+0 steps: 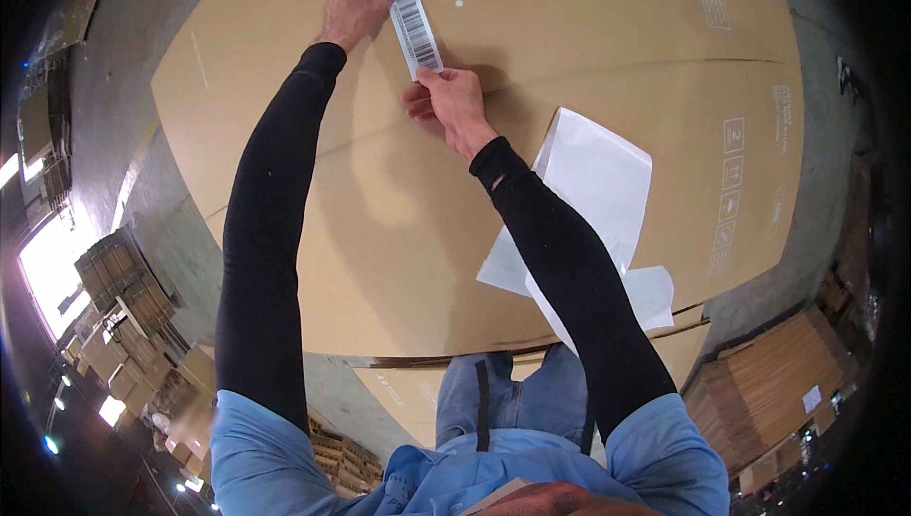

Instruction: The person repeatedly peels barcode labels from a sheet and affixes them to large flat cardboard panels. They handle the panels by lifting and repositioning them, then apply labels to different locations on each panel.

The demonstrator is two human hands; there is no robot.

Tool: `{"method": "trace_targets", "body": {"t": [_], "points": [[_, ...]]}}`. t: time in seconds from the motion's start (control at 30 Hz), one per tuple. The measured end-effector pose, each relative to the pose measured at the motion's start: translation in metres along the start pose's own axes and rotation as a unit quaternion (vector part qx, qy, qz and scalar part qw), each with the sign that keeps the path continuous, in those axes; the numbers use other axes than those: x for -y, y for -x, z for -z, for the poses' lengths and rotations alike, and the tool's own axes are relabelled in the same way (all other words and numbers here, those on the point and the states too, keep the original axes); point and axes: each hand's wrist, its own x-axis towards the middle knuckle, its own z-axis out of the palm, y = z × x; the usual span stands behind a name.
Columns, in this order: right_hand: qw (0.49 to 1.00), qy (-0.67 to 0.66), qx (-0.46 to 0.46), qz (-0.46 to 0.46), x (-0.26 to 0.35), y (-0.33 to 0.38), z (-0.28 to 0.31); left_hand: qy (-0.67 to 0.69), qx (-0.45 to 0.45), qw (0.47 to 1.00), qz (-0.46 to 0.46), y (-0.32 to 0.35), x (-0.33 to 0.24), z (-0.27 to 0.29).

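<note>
A long white barcode label [416, 29] lies on the top of a large flat brown cardboard box [607, 70]. My left hand [355, 2] presses the label's upper end against the cardboard. My right hand [446, 99] pinches the label's lower end between thumb and fingers. Both arms wear black sleeves. White backing sheets [600, 184] lie on the cardboard just right of my right forearm, partly hidden under it.
White printed symbols [729, 193] run along the box's right side. More flat cardboard [408, 393] sticks out beneath the box near my knees. Stacks of cartons [128, 279] stand on the floor at the left, and flattened brown sheets [773, 383] are piled at the lower right.
</note>
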Motion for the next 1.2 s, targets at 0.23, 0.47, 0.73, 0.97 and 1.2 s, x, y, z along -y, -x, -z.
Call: {"method": "trace_targets", "body": {"t": [0.23, 0.47, 0.73, 0.97, 1.2], "points": [[1.000, -0.004, -0.010, 0.004, -0.001, -0.003, -0.003, -0.061, -0.054, 0.996, -0.026, 0.002, 0.003, -0.006], [1.000, -0.001, 0.002, -0.001, 0.001, -0.001, 0.000, -0.042, -0.056, 0.998, 0.001, 0.007, 0.005, -0.010], [1.000, 0.007, 0.029, 0.002, 0.004, 0.000, 0.005, 0.039, -0.092, 0.994, 0.044, 0.014, 0.000, -0.018], [0.999, 0.000, 0.038, 0.006, 0.002, -0.002, 0.007, 0.055, -0.070, 0.990, 0.108, 0.024, -0.005, -0.026], [0.999, -0.006, 0.029, 0.012, 0.001, -0.002, 0.007, -0.015, -0.182, 0.983, 0.019, 0.030, -0.016, -0.035]]}}
